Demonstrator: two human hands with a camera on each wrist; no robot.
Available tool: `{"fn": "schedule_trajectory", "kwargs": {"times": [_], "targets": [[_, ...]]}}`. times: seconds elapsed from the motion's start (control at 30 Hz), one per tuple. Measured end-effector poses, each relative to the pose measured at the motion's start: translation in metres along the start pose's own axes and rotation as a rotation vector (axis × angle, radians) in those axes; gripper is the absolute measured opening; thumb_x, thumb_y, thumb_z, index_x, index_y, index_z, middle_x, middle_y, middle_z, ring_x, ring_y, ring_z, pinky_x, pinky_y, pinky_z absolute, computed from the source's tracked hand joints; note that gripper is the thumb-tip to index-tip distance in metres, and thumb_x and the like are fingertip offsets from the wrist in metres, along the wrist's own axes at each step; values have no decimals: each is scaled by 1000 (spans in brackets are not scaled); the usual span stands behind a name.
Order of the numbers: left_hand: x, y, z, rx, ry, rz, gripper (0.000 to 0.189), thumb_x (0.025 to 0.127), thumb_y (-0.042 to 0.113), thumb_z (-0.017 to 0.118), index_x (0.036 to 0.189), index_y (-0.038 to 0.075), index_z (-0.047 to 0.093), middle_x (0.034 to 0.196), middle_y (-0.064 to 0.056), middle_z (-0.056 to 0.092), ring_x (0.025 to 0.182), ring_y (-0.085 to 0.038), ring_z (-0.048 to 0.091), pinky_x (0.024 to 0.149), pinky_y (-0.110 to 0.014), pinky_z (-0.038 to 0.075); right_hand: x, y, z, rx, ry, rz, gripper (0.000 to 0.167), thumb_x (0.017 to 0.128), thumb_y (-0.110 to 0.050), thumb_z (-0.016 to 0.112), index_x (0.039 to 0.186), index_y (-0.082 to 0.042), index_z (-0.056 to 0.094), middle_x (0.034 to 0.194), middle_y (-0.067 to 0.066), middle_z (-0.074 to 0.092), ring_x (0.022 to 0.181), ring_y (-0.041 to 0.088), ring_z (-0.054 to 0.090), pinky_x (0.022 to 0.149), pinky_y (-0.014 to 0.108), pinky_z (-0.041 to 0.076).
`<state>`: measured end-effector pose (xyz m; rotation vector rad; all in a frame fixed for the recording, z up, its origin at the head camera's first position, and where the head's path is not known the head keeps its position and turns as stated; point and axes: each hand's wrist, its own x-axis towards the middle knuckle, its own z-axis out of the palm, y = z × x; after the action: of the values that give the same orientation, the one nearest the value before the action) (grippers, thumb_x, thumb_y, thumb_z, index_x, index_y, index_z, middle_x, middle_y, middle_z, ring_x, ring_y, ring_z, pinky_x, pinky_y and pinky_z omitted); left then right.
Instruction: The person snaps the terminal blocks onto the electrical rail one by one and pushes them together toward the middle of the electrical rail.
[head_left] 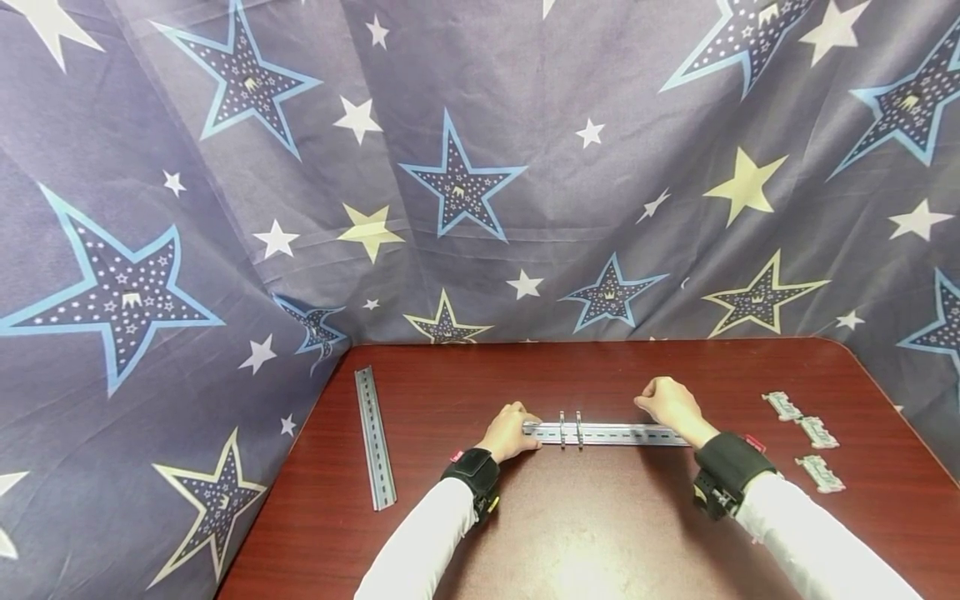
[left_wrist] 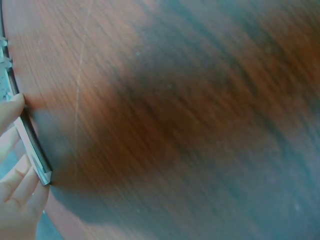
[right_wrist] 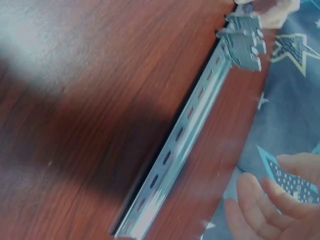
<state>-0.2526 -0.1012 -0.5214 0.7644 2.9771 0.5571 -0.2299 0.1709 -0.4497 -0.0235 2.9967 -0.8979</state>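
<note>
A slotted metal DIN rail (head_left: 626, 434) lies crosswise on the table. Two thin grey clip-on pieces (right_wrist: 242, 45), which look like terminal blocks, stand upright across it, side by side, left of its middle. My left hand (head_left: 506, 433) holds the rail's left end, thumb on the near edge and fingers along the far side, as the left wrist view shows at the rail end (left_wrist: 35, 147). Above the rail's right end hovers my right hand (head_left: 672, 408), its fingers loosely bent with nothing visible between them; in the right wrist view this hand (right_wrist: 280, 207) is apart from the rail.
Another slotted rail (head_left: 375, 437) lies lengthwise at the table's left. Three similar grey pieces lie flat on the right: a far one (head_left: 782, 406), a middle one (head_left: 818, 432) and a nearer one (head_left: 821, 473). Behind the wooden table (head_left: 600, 517) hangs a star-patterned cloth (head_left: 540, 292).
</note>
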Motion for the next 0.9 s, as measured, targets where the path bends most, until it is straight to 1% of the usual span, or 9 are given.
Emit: {"fn": "schedule_trajectory", "kwargs": {"times": [0.13, 0.27, 0.37, 0.47, 0.6, 0.77, 0.9], "targets": [[0, -1, 0, 5, 7, 9, 34, 64, 24, 76, 95, 13, 70, 85, -5, 55, 80, -18, 49, 64, -25, 40, -4, 9, -7, 39, -3, 1, 17, 76, -16, 59, 75, 1, 62, 59, 4, 59, 54, 15, 52, 54, 34, 40], [-1, -1, 0, 5, 15, 15, 34, 63, 24, 76, 95, 12, 70, 83, -4, 54, 79, -17, 48, 64, -24, 40, -8, 20, -13, 79, -4, 27, 18, 77, -15, 58, 77, 3, 60, 58, 3, 59, 52, 12, 54, 53, 32, 40], [-1, -1, 0, 1, 13, 16, 34, 64, 23, 76, 95, 12, 70, 84, -5, 54, 80, -18, 48, 64, -25, 40, -11, 30, -17, 96, 10, 35, 19, 78, -15, 57, 79, 4, 60, 60, 6, 60, 53, 14, 56, 54, 32, 40], [-1, 0, 0, -1, 11, 16, 34, 64, 22, 76, 96, 11, 70, 85, -6, 55, 81, -18, 49, 65, -25, 40, -15, 39, -22, 96, 25, 32, 21, 79, -15, 57, 81, 6, 60, 67, 11, 62, 57, 18, 57, 55, 33, 40], [-1, 1, -1, 0, 13, 13, 34, 64, 22, 76, 96, 12, 69, 86, -6, 55, 81, -18, 49, 66, -26, 40, -21, 49, -29, 111, 29, 34, 23, 80, -15, 56, 84, 8, 59, 72, 17, 62, 60, 23, 60, 54, 32, 41], [-1, 1, 1, -6, 17, 23, 34, 64, 22, 75, 95, 11, 69, 85, -6, 56, 79, -18, 48, 65, -24, 39, -29, 63, -38, 121, 46, 51, 26, 80, -15, 55, 86, 9, 58, 71, 19, 63, 59, 26, 63, 51, 30, 40], [-1, 0, 0, -5, 15, 25, 34, 64, 22, 75, 95, 12, 69, 86, -6, 56, 79, -18, 48, 66, -24, 39, -37, 73, -44, 109, 60, 47, 28, 80, -16, 55, 86, 11, 57, 69, 18, 62, 57, 25, 62, 51, 31, 39]]}}
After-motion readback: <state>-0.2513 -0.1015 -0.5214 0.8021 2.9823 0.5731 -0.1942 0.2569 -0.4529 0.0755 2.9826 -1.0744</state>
